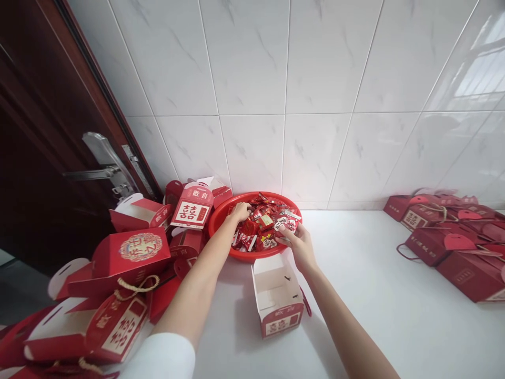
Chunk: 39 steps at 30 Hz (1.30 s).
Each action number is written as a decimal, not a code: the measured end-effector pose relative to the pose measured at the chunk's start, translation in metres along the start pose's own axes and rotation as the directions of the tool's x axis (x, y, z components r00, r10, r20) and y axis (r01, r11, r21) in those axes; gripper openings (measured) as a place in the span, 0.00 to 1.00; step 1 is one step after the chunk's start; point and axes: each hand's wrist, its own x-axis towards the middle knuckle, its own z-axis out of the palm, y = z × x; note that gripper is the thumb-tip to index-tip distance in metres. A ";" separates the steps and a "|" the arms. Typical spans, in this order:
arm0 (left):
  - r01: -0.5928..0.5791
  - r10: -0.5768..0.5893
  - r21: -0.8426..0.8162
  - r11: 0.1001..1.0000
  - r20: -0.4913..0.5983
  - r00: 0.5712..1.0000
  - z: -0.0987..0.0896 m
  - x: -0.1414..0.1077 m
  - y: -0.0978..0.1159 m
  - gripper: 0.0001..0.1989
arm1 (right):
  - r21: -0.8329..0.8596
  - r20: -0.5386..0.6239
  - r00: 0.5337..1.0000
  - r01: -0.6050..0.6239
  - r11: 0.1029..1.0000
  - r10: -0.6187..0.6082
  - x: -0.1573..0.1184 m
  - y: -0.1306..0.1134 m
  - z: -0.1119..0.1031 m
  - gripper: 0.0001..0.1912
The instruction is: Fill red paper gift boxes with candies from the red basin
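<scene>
A round red basket (215,227) full of wrapped candies (250,227) stands against the tiled wall. My left hand (240,211) reaches into its left part, fingers bent down among the candies; whatever they touch is hidden. At the basket's right edge, my right hand (296,242) is closed on a red and white candy packet (286,223). Just in front of the basket stands an open red box (282,323), its white inside showing two small dark marks and no candies.
Many red boxes (136,252), some open, are piled at the left beside a dark door (43,121) with a metal handle (104,168). More red boxes (461,231) stand at the right on the white table (366,273).
</scene>
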 end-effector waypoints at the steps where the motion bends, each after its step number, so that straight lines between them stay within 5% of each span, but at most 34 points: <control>1: 0.008 -0.008 -0.024 1.000 -0.002 1.000 0.000 0.000 0.000 0.18 | 0.001 0.001 1.000 0.001 1.000 -0.001 0.000 0.000 0.000 0.23; 10: 0.071 -0.074 -0.336 0.939 0.001 0.997 -0.005 -0.003 0.007 0.17 | 0.008 -0.004 1.000 -0.005 1.000 0.005 0.000 0.000 0.000 0.22; 21: 0.006 -0.082 -0.731 0.682 -0.068 0.994 -0.022 -0.012 0.022 0.11 | -0.004 0.009 1.000 -0.006 1.000 0.006 0.000 0.000 0.000 0.22; 31: 0.027 -0.018 -0.865 0.501 0.020 1.000 -0.032 -0.021 0.034 0.04 | -0.009 -0.004 1.000 -0.024 1.000 0.024 0.001 0.001 -0.001 0.22; 39: 0.066 0.071 -0.866 0.495 0.116 0.991 -0.032 -0.030 0.037 0.04 | -0.027 -0.008 0.999 -0.037 0.999 0.037 0.001 0.000 -0.002 0.21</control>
